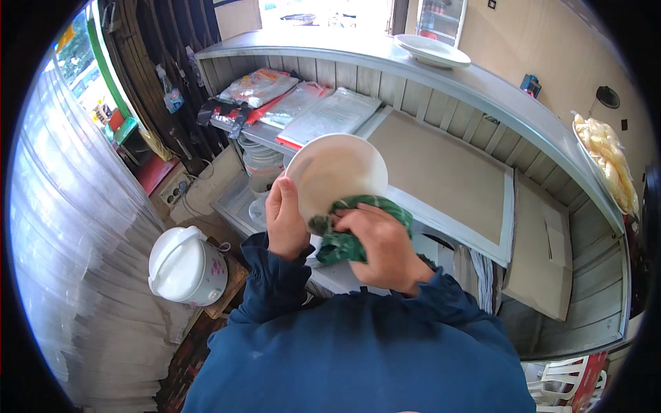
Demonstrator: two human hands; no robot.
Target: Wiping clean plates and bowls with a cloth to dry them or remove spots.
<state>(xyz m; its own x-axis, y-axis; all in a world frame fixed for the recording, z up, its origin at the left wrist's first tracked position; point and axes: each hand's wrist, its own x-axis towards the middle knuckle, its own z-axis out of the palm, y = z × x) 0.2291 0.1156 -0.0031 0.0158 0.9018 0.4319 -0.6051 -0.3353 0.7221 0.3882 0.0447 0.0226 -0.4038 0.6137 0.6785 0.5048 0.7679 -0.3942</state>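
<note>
My left hand (290, 222) grips a white bowl or deep plate (341, 165) by its left rim, thumb over the edge. The dish is tilted, its inner face turned up towards me. In my right hand (384, 245) is a bunched green checked cloth (343, 250), pressed against the lower right of the dish. A dark, frayed bit of the cloth sticks out by my right fingertips. Both hands are above the front of a grey counter, close to my chest.
Packs of plastic bags (330, 116) lie on the counter (439, 206). Stacked dishes (258, 157) fill the shelf below. White plates (433, 50) rest on the upper ledge, bagged crackers (607, 160) at its right. A rice cooker (181, 266) stands left, beside a sheer curtain (88, 248). Cardboard (539, 248) leans right.
</note>
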